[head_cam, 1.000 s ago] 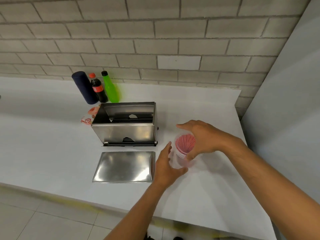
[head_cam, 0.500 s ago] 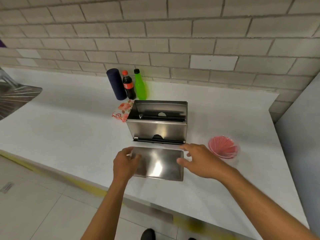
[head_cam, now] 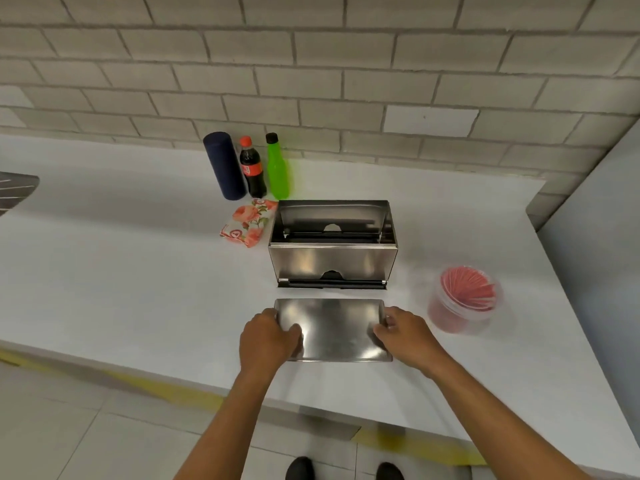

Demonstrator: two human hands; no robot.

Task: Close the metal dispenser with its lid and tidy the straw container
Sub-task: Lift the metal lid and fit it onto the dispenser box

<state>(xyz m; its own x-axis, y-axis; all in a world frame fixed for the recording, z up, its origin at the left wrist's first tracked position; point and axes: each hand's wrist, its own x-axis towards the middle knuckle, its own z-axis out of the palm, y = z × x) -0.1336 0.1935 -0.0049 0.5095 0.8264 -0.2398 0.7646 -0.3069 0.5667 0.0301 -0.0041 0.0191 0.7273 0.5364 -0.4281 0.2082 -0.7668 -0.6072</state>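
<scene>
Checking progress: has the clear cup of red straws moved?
Yes. The clear cup of red straws went from near the lid to rightward of the open metal dispenser.

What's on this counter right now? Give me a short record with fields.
dispenser: metal dispenser, open on top
lid: metal lid, flat on the white counter in front of the dispenser
hands: left hand and right hand gripping the lid's ends
straws: clear straw container, right of the dispenser
behind: dark blue cylinder, cola bottle, green bottle, floral pouch

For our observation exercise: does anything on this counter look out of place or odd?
The metal dispenser stands open; its lid lies flat on the counter before it, held by both hands. The straws fan unevenly in their container. Nothing spilled or damaged.
</scene>
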